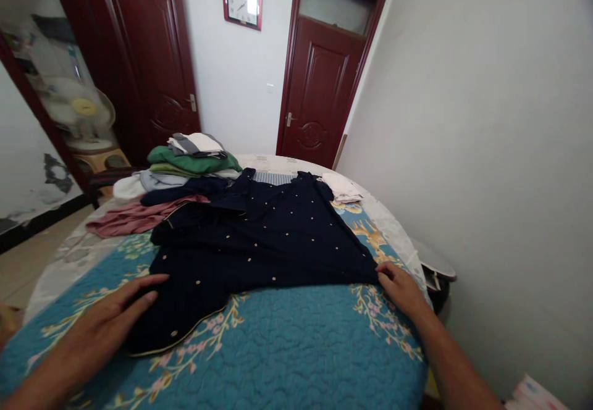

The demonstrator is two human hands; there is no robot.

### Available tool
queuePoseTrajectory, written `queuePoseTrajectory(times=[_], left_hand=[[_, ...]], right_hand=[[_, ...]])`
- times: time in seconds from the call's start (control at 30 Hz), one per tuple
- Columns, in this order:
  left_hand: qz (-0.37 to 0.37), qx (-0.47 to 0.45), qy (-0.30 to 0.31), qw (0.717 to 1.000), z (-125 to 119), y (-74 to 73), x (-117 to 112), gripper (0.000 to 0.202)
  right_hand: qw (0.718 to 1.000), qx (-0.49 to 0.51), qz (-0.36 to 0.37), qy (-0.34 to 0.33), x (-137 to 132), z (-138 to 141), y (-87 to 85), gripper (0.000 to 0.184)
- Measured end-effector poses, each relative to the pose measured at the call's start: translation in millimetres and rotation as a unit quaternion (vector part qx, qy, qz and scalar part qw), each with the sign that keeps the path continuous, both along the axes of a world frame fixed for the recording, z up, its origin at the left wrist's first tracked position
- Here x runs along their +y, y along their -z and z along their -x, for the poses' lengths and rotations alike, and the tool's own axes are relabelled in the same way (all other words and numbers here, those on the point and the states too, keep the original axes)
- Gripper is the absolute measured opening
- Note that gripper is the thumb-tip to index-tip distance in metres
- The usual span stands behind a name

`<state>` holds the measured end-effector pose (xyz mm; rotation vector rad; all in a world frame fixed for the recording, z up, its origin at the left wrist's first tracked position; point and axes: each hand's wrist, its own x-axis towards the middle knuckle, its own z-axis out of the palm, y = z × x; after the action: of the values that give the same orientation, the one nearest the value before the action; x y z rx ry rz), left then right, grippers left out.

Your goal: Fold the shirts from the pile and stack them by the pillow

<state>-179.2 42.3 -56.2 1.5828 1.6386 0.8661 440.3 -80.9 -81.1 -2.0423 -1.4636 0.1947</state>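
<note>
A dark navy garment (pixel 259 237) with small gold dots lies spread out on a teal quilted bedspread (pixel 287 348) with a floral border. My left hand (pixel 109 314) rests flat on the garment's lower left part, fingers stretched out. My right hand (pixel 401 286) is at the garment's right corner, fingers curled and pinching the edge of the cloth.
A pile of folded clothes (pixel 185 163) in green, grey and white sits at the far left of the bed, with a pink garment (pixel 134 218) beside it. A white cloth (pixel 340 188) lies at the far right. Behind are two dark red doors (pixel 319 89), a wall clock (pixel 241 2) and a fan (pixel 83 107).
</note>
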Motion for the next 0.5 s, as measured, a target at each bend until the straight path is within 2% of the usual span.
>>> queuePoseTrajectory(times=[0.07,0.17,0.23,0.37,0.5], left_hand=[[-0.011,0.009,0.011,1.000,-20.3,-8.4,-1.0,0.064],[-0.004,0.012,0.010,1.000,-36.4,-9.5,0.2,0.062],[0.002,0.009,0.016,1.000,-32.3,-6.2,-0.1,0.054],[0.017,0.013,0.050,0.998,-7.6,-0.5,-13.0,0.041],[0.040,0.013,0.092,0.995,4.8,2.5,-29.9,0.035]], right_hand=[[1.000,0.001,0.013,-0.008,8.3,1.5,0.2,0.033],[1.000,0.002,0.010,-0.021,14.3,-3.7,1.3,0.034],[1.000,-0.001,-0.010,-0.010,12.0,-13.0,3.6,0.035],[0.998,-0.009,-0.035,0.050,-0.2,-33.5,14.1,0.040],[0.997,-0.047,-0.003,0.057,-3.5,-37.8,24.2,0.041]])
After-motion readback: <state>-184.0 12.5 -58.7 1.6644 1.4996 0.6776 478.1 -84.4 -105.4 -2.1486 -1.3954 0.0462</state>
